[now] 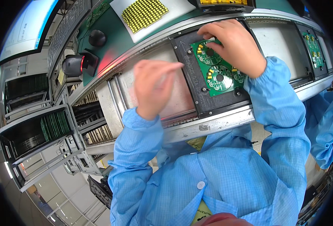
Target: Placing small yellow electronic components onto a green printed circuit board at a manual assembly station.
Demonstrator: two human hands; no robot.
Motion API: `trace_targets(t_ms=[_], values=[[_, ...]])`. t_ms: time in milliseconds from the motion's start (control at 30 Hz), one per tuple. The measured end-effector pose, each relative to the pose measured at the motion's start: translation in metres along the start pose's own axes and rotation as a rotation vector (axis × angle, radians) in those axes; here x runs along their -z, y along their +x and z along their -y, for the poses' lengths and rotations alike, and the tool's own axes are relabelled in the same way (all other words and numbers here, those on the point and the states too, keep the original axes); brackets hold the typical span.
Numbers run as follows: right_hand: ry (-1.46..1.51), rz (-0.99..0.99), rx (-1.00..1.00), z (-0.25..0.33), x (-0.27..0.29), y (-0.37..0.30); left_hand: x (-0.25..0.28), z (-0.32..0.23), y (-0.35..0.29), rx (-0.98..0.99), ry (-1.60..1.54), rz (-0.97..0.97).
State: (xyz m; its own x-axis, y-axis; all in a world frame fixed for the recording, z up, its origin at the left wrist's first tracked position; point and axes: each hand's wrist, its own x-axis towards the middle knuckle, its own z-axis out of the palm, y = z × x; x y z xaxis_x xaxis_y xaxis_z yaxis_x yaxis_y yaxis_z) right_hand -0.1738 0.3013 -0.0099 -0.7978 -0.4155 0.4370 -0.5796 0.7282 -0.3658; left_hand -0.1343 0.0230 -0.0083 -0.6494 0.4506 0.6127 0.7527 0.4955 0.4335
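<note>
My right hand (234,45) is over the far right part of a green circuit board (216,84), with its fingers bent and its thumb apart from them. It hides part of the board, and I see nothing held in it. Yellow parts and round cut-outs show on the board, which lies in a black carrier frame (227,101). Left of that frame, my left hand (153,88) is raised above the conveyor, its fingers pointing at the carrier. Motion smears it, so whether it pinches anything is unclear.
A white sheet with rows of yellow parts (144,15) lies beyond the rail. Left of it are a mouse (97,38), a scanner (73,65) and a monitor (25,28). Another carrier with green boards (313,51) sits farther right, near a co-worker's blue sleeve (323,132). Board racks (53,126) stand left.
</note>
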Motion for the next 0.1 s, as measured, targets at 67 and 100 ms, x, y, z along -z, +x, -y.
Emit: trace_targets(t_ms=[67,100], values=[[-0.021,-0.085,0.039,0.031,0.003,-0.003,0.000,0.006,0.003,0.195,-0.070,-0.287],[-0.024,-0.085,0.034,0.028,0.005,-0.004,0.003,0.008,0.003,0.299,-0.119,-0.323]])
